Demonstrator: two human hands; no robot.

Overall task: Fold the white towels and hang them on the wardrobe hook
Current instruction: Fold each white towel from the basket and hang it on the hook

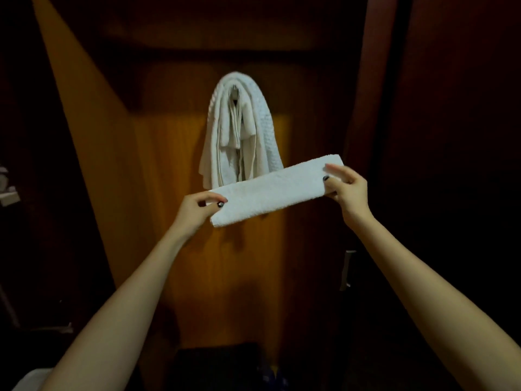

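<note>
A white towel (275, 190) folded into a long narrow strip is stretched almost level in front of me, its right end a little higher. My left hand (198, 208) pinches its left end and my right hand (348, 184) pinches its right end. Just above and behind it, several white towels (242, 131) hang draped over the wardrobe hook (234, 93), whose metal shows only between their folds. The strip's upper edge overlaps the lower ends of the hanging towels.
The hook is fixed to an orange-brown wooden wardrobe panel (174, 165). A dark wardrobe door (375, 80) stands at the right, with a metal handle (347, 269) lower down. Dim objects sit at the far left edge (7, 187) and a pale shape at the bottom left (31, 379).
</note>
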